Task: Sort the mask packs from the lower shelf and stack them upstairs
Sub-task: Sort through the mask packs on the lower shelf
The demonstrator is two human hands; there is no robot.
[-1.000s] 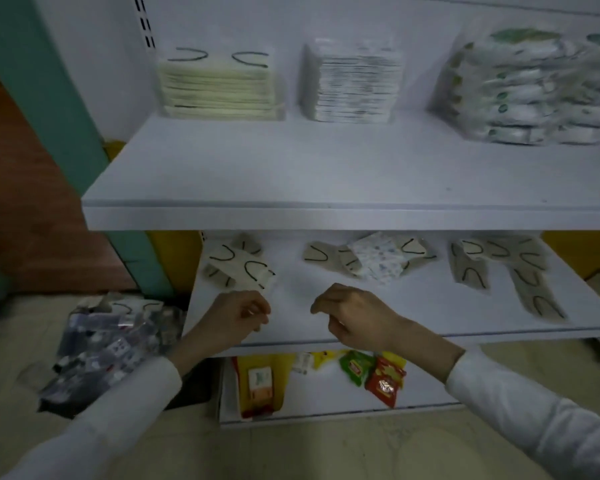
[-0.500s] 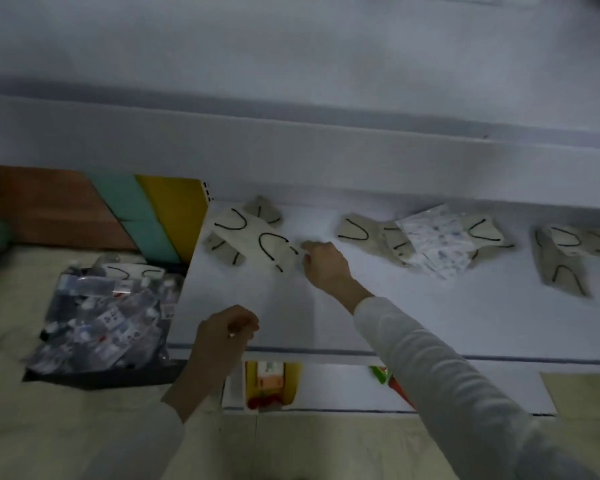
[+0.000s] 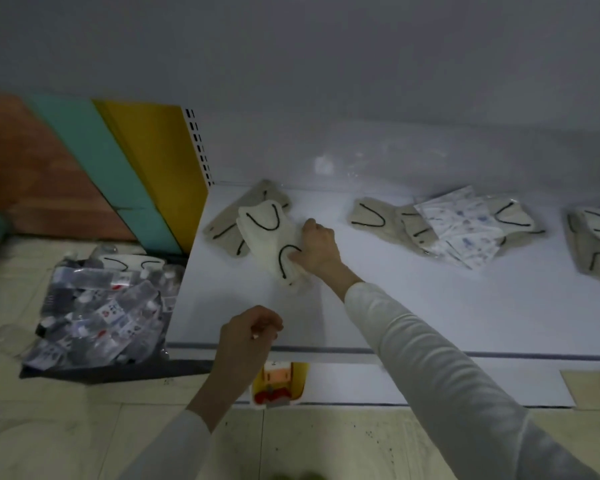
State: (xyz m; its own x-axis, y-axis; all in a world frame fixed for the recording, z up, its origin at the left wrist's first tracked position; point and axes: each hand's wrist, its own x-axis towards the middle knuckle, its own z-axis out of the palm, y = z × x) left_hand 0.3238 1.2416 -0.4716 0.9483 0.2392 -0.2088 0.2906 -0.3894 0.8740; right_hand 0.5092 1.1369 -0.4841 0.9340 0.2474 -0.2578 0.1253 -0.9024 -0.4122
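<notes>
Right hand (image 3: 317, 252) grips the cream plastic-wrapped mask pack with black ear loops (image 3: 269, 244) near the left rear corner of the white lower shelf (image 3: 430, 306); left hand (image 3: 248, 336) hangs loosely curled, seemingly empty, over the front edge; the slick wrapper may slip, or drag the beige packs (image 3: 226, 233) beneath it along.

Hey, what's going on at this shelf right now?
A person in white sleeves is sorting mask packs. The right hand grips a cream mask pack with black ear loops on the white lower shelf, over other beige packs. The left hand hovers loosely curled near the shelf's front edge, apparently empty.
</notes>
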